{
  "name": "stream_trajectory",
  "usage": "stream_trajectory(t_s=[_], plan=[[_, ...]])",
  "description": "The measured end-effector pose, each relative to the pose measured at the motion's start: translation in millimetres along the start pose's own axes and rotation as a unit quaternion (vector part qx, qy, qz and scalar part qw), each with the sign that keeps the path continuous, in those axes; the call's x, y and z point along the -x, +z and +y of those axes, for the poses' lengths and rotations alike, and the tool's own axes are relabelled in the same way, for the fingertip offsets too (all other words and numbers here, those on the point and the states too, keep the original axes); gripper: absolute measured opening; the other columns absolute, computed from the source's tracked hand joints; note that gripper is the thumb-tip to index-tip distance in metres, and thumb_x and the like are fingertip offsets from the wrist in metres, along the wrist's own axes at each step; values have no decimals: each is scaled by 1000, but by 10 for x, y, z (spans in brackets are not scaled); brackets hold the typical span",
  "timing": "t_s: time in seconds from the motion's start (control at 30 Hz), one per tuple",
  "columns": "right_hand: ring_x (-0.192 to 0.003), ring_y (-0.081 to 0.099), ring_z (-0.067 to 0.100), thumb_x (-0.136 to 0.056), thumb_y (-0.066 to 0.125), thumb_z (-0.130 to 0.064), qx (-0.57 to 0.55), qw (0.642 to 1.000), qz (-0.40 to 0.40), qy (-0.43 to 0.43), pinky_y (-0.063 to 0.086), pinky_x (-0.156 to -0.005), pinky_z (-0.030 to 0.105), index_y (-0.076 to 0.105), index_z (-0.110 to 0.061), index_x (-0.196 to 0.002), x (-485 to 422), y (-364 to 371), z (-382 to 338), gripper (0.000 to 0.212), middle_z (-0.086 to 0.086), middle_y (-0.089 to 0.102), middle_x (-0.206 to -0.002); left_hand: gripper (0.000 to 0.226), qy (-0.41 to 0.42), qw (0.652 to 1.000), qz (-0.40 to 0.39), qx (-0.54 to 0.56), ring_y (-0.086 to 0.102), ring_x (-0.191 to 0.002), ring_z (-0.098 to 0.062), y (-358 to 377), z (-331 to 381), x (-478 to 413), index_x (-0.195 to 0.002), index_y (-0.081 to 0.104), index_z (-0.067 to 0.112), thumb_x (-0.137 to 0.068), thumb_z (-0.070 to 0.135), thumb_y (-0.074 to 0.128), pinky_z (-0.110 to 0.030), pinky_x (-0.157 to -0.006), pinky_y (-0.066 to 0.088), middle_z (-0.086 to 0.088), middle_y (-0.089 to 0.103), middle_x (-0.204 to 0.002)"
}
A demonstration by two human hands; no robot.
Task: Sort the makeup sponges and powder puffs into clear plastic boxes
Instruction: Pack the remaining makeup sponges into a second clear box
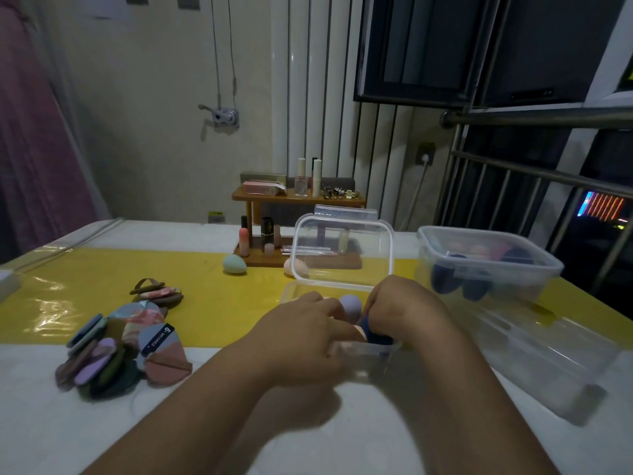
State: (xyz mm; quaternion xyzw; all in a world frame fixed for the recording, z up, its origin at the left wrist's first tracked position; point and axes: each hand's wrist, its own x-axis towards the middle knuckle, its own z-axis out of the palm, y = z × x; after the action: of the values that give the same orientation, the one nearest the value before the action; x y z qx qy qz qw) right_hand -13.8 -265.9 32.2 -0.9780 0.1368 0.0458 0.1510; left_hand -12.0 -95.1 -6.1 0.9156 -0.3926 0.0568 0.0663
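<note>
A low clear plastic box [291, 296] sits in front of me, its lid [344, 252] propped upright behind it. Both hands reach into it. My right hand [407, 310] grips a dark blue sponge [375, 332] beside a lilac sponge [351, 305]. My left hand [308, 332] has curled fingers at the box's front rim; what they hold is hidden. A pile of powder puffs [116, 351] lies at the left, with a few more puffs [157, 291] behind it. A teal sponge [234, 264] and a peach sponge [295, 267] lie farther back.
A second clear box [486, 265] with dark puffs and sponges stands at the right, a clear lid [548, 358] lying in front of it. A wooden cosmetics rack [298, 228] stands behind on a yellow table runner [102, 279]. Metal rails are at the far right.
</note>
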Motion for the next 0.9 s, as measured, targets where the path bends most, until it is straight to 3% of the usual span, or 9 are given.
stream_trajectory(t_s=[0.13,0.33,0.47,0.63,0.77,0.9], plan=[[-74,65,22,-65,61,-26,-15,1000,-11,-8,55,-67,29,73,-18,-83,33,-16,6,22,5,69,-80,41,-14,1000,24,-12,40,-106,-13,28,20,-14,-125,54,40,-85,41,49,-34,-80,47,12,48,-114],[-84,68,23,-73,66,-10,27,999,-14,-11,60,-79,35,73,-18,-94,-29,-2,39,23,5,70,-93,43,-23,999,29,-8,40,-102,-13,29,39,-27,-129,51,42,-85,42,51,-35,-80,47,10,48,-109],[-75,59,22,-83,67,-27,51,998,35,1,50,-67,31,65,-21,-91,-78,88,5,9,2,60,-81,45,-23,999,44,13,40,-102,-12,40,34,-11,-127,55,41,-82,41,51,-35,-82,48,13,50,-108],[-71,56,23,-84,64,-26,61,996,57,5,44,-63,31,59,-21,-83,-64,106,1,7,0,57,-77,64,11,1000,19,9,42,-102,-12,-21,-7,26,-127,58,47,-70,54,29,-34,-80,46,17,53,-118],[-69,55,21,-84,64,-26,68,997,28,5,45,-62,30,50,-19,-76,-40,92,4,18,1,56,-76,52,10,1000,6,-24,41,-104,-15,-27,23,20,-126,61,40,-78,44,43,-36,-82,48,13,53,-121],[-67,56,18,-84,65,-25,46,999,-23,-15,39,-53,26,59,-14,-87,19,18,31,12,3,60,-76,39,3,999,35,-11,46,-98,-17,-10,38,18,-118,65,37,-82,38,52,-39,-79,50,11,54,-110]])
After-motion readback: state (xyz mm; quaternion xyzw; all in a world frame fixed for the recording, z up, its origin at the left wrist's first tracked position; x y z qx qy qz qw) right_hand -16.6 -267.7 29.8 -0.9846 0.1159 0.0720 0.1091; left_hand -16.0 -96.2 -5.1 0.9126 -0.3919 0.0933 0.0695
